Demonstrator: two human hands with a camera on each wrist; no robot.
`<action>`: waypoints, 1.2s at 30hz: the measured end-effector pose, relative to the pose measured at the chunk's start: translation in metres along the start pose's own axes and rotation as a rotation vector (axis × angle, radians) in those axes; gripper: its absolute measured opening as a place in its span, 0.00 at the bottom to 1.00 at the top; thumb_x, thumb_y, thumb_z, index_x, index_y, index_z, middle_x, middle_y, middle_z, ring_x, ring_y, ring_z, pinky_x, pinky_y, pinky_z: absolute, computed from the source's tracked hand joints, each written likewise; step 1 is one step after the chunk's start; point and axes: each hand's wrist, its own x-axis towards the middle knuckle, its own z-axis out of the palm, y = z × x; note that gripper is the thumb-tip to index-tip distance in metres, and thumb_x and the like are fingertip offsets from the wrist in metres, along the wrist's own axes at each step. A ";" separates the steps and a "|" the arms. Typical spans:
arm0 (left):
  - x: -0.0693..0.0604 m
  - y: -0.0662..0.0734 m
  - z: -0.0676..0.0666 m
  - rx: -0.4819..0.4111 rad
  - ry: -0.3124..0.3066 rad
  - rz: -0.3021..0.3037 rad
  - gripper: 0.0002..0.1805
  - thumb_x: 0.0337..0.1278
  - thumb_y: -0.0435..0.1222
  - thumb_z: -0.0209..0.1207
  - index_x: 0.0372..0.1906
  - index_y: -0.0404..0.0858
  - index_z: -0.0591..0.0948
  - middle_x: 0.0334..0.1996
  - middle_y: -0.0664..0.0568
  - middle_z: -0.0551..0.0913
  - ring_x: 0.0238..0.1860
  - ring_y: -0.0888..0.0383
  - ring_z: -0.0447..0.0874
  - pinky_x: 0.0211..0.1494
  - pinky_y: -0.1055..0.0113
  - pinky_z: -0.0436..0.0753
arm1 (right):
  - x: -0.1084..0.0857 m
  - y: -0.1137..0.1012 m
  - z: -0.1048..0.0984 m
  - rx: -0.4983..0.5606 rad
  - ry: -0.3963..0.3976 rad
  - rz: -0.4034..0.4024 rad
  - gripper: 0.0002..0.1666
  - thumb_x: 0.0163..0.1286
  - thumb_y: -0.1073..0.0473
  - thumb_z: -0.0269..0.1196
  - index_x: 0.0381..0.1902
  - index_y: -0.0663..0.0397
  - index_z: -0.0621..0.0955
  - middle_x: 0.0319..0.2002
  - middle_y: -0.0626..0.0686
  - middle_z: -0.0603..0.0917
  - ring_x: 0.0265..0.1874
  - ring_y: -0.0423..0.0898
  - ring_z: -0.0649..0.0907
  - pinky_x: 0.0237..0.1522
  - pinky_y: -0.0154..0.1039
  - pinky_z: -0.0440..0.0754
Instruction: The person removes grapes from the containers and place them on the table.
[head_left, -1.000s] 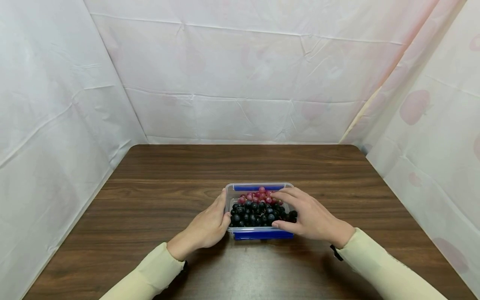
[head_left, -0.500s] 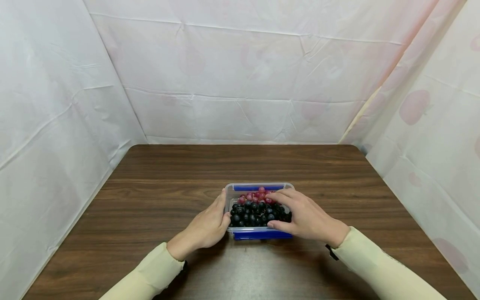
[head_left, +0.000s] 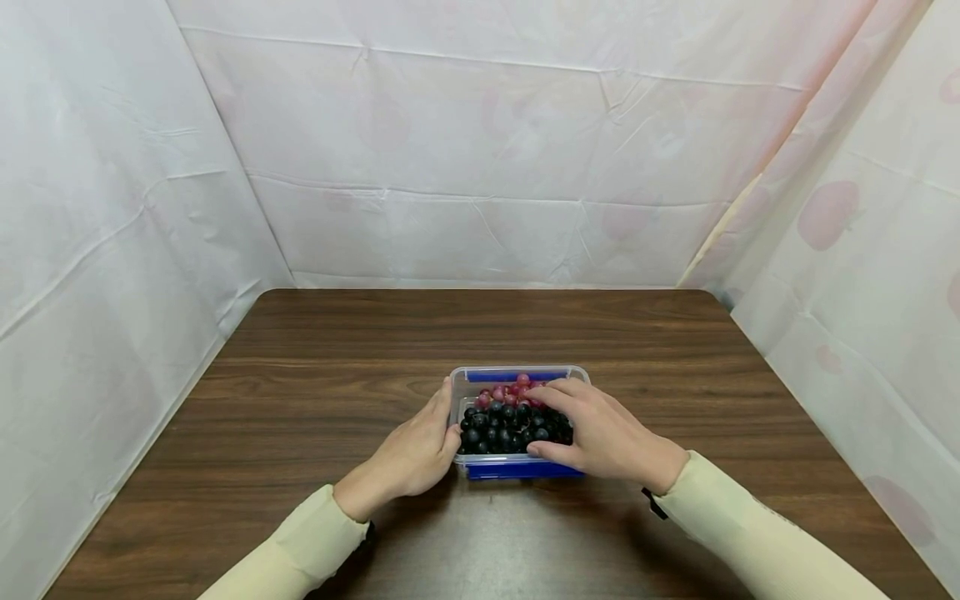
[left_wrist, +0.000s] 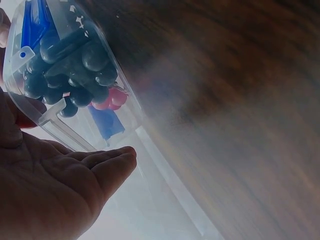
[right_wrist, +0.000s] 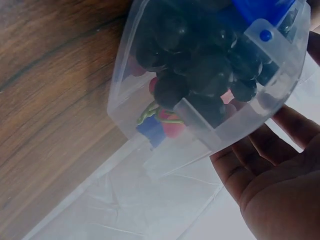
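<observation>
The left hand [head_left: 412, 450], fingers straight, touches the clear container [head_left: 517, 457]. The right hand [head_left: 603, 427], fingers wide, rests over black grapes [head_left: 504, 429].

The box [head_left: 491, 458] is clear, smooth plastic, the black grapes [head_left: 504, 435] glossy, the wood-grained table [head_left: 300, 417] faintly shiny.

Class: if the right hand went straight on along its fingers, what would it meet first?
Probably the red grapes in the container, just ahead of the right hand, though depth is unclear.
</observation>
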 end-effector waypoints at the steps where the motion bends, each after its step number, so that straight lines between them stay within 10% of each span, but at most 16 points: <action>1: 0.000 0.000 0.000 0.001 0.000 0.001 0.40 0.79 0.43 0.44 0.82 0.32 0.41 0.81 0.40 0.49 0.79 0.49 0.55 0.77 0.52 0.63 | 0.001 0.000 0.000 -0.003 -0.003 0.000 0.40 0.63 0.34 0.70 0.66 0.48 0.80 0.57 0.46 0.82 0.55 0.42 0.81 0.55 0.45 0.83; 36: 0.000 0.001 0.001 -0.008 0.003 0.001 0.40 0.79 0.43 0.44 0.82 0.32 0.40 0.81 0.40 0.49 0.79 0.49 0.55 0.77 0.52 0.62 | 0.019 -0.009 0.001 -0.034 -0.078 0.016 0.33 0.65 0.34 0.69 0.59 0.49 0.84 0.50 0.46 0.84 0.43 0.41 0.82 0.44 0.42 0.85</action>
